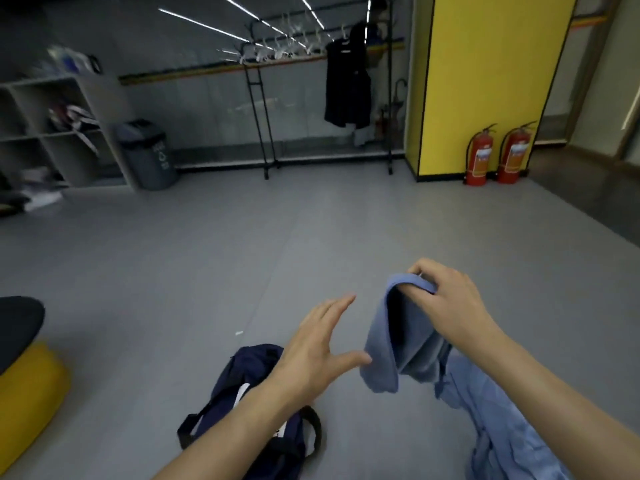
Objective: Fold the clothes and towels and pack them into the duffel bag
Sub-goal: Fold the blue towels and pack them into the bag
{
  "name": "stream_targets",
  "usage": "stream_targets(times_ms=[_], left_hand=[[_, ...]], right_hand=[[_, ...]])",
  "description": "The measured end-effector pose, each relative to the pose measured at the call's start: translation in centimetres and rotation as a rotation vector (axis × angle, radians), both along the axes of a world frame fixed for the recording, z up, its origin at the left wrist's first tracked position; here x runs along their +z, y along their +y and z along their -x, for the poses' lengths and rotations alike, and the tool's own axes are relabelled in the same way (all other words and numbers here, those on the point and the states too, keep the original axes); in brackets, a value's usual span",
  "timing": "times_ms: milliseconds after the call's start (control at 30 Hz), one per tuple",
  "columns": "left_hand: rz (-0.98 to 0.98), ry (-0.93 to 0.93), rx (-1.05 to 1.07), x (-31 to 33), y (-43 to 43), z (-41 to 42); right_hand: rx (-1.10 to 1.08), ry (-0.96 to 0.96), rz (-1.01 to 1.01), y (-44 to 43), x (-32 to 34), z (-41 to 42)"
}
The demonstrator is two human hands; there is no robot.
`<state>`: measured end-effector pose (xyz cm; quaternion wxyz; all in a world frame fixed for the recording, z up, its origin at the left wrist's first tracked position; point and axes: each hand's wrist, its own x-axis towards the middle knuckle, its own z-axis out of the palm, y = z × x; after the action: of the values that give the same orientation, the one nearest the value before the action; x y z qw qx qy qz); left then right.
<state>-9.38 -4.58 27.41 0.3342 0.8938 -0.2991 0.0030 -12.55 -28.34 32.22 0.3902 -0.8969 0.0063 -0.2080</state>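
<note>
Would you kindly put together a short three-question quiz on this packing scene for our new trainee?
1. True or false: the left hand grips the duffel bag.
2. The right hand pinches: A) a blue towel; B) a hanger; C) a shoe.
3. How many fire extinguishers stand beside the yellow pillar?

Key: 1 false, it is open above the bag; 2 A; 3 two.
</note>
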Motion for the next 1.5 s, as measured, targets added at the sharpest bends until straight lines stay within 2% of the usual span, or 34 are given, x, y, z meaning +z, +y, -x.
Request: stream_targets(times_ms=[133, 267, 400, 467, 533, 667, 800, 867, 933, 1033, 1167, 1300, 1400, 1500], left_hand=[[0.056, 0.007, 0.016, 3.3, 1.5, 2.8], [0.097, -0.012, 0.162, 4.0, 4.6, 4.7], [0.24, 0.018, 0.3, 5.0, 6.9, 5.2], [0.222, 0.034, 0.305, 6.4, 7.1, 5.5], [0.188, 0.042, 0.304, 7.4, 6.9, 5.9], [0.246, 0.178, 0.323, 9.0, 6.0, 6.5], [0.275, 0.266, 0.336, 10.8, 5.9, 6.7], [0.266, 0.285, 0.312, 11.8, 6.0, 6.8], [0.329, 0.35, 0.277, 13.1, 6.0, 7.1], [0.477, 0.404, 0.252, 14.6, 6.0, 7.0], [0.582, 0.434, 0.221, 16.3, 6.2, 6.2], [0.642, 0.528, 0.102, 17.5, 6.3, 6.2], [0.616, 0.57, -0.047, 18.0, 6.6, 6.6], [0.508, 0.497, -0.166, 17.7, 6.9, 6.5]], right_hand=[[0.05, -0.085, -0.085, 4.7, 3.1, 1.4], [0.021, -0.094, -0.125, 6.9, 3.1, 2.1], [-0.007, 0.093, 0.001, 6.7, 1.9, 2.8], [0.06, 0.239, 0.05, 7.4, 1.4, 4.0], [0.161, 0.292, 0.043, 8.9, 1.1, 5.5], [0.308, 0.213, 0.099, 11.7, 1.9, 8.3], [0.2, 0.058, 0.307, 12.7, 2.4, 9.4], [0.144, -0.044, 0.441, 12.7, 2.6, 9.4], [0.117, -0.146, 0.483, 12.7, 3.4, 9.0], [0.115, -0.17, 0.456, 13.1, 5.2, 8.4], [0.113, -0.225, 0.311, 13.4, 7.8, 7.9], [0.123, -0.304, 0.433, 13.5, 9.4, 7.4], [0.07, -0.311, 0.462, 13.2, 9.7, 6.9], [0.002, -0.24, 0.413, 12.4, 10.2, 6.3]])
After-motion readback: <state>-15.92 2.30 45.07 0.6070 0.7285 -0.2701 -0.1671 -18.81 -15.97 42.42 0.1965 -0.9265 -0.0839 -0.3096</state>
